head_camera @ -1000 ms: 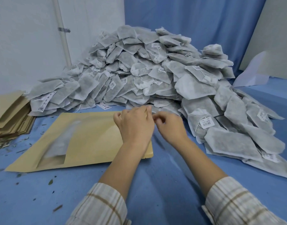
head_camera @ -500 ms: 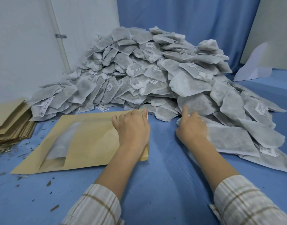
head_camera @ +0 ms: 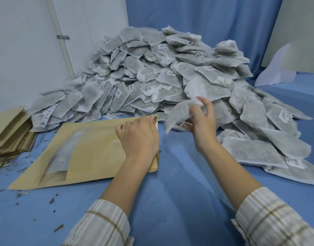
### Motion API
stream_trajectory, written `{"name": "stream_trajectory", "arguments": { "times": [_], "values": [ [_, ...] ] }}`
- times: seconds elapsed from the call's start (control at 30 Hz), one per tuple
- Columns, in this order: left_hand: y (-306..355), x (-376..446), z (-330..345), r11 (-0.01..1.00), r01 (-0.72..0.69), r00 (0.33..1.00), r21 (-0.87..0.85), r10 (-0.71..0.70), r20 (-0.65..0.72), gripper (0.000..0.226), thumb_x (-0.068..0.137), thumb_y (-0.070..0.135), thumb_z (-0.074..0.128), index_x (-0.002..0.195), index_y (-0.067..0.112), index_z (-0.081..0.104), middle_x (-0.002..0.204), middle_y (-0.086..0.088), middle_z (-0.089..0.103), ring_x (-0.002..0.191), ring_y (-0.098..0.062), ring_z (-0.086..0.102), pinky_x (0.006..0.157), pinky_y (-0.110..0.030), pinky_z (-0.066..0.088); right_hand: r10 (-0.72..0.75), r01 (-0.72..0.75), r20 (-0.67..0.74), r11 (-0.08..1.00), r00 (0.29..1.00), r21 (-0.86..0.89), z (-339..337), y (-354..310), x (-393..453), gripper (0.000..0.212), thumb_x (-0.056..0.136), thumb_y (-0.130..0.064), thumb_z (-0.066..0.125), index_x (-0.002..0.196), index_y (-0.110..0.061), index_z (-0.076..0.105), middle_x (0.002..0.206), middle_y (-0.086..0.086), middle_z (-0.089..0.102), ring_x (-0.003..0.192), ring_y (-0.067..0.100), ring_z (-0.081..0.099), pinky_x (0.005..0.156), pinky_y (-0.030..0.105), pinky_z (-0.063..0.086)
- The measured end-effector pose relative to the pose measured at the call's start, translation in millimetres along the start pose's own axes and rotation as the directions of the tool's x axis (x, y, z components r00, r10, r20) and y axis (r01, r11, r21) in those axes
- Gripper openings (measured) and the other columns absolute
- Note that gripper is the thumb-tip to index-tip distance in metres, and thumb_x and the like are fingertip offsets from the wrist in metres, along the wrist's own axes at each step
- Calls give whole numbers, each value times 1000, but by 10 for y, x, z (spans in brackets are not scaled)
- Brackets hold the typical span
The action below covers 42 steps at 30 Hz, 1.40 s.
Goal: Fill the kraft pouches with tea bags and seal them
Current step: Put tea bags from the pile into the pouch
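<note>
Flat kraft pouch (head_camera: 92, 148) with clear window, mouth rightward; grey tea bag (head_camera: 177, 116) lifted beside it, before heaped tea bags (head_camera: 152, 73).

**Tea bag lifted beside an open kraft pouch**

The right hand (head_camera: 201, 121) pinches a grey tea bag (head_camera: 177, 114) just off the big heap of tea bags (head_camera: 152, 77). The left hand (head_camera: 139, 137) grips the mouth end of the kraft pouch (head_camera: 92, 150), which lies flat on the blue cloth (head_camera: 179, 192). A stack of empty pouches (head_camera: 8, 135) sits at the cloth's left edge.
</note>
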State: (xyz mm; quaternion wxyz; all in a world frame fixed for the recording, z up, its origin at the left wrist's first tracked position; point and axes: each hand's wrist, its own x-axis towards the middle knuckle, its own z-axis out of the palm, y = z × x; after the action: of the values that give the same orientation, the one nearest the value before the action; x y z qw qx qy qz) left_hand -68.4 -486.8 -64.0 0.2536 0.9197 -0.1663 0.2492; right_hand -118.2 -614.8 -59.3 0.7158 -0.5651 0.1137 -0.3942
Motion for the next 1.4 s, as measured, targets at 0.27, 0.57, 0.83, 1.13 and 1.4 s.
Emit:
{"name": "stream_trajectory", "arguments": {
  "times": [0.27, 0.57, 0.83, 1.13, 1.4],
  "values": [
    [13, 25, -67, 998, -3, 997, -67, -1, -73, 43, 101, 36, 28, 103, 14, 64, 101, -7, 69, 101, -26, 55, 92, -34, 21, 262, -341, 556, 939, 789, 42, 300, 257, -335, 22, 88, 9, 46, 88, -12, 55, 74, 1, 63, 68, 11, 58, 61, 20, 48],
    [190, -23, -76, 998, 15, 1000, -66, -16, -26, 50, 103, 38, 17, 105, 14, 61, 99, -6, 64, 98, -22, 49, 93, -31, 19, 140, 291, 530, 706, 836, -646, 704, 504, -276, 41, 99, 7, 23, 69, -18, 37, 70, -3, 37, 54, -2, 49, 55, 5, 38],
    [-49, 71, 2, 995, -79, 995, -54, 76, -70, 51, 99, 37, 20, 99, 14, 65, 92, -7, 68, 94, -26, 54, 92, -34, 24, 77, 280, 462, 705, 884, -652, 512, 370, 82, 22, 92, -18, 53, 71, -22, 53, 62, -8, 54, 63, 6, 52, 62, 24, 42],
    [-149, 90, 84, 994, -92, 991, -57, 86, -100, 58, 93, 41, 16, 100, 15, 68, 91, -5, 69, 93, -25, 55, 91, -32, 23, -106, 159, 183, -199, 977, -967, 91, 734, 549, 39, 95, -29, 46, 124, -4, 43, 126, 15, 45, 112, 33, 44, 85, 38, 39],
    [-232, 144, 70, 997, -41, 995, -68, 34, -99, 44, 101, 38, 29, 98, 14, 66, 93, -6, 68, 95, -26, 54, 94, -33, 23, -457, 261, 117, 266, 882, -928, 155, 375, 322, 25, 98, -19, 30, 85, -7, 48, 72, 10, 54, 70, 31, 52, 59, 33, 31]
  ]
}}
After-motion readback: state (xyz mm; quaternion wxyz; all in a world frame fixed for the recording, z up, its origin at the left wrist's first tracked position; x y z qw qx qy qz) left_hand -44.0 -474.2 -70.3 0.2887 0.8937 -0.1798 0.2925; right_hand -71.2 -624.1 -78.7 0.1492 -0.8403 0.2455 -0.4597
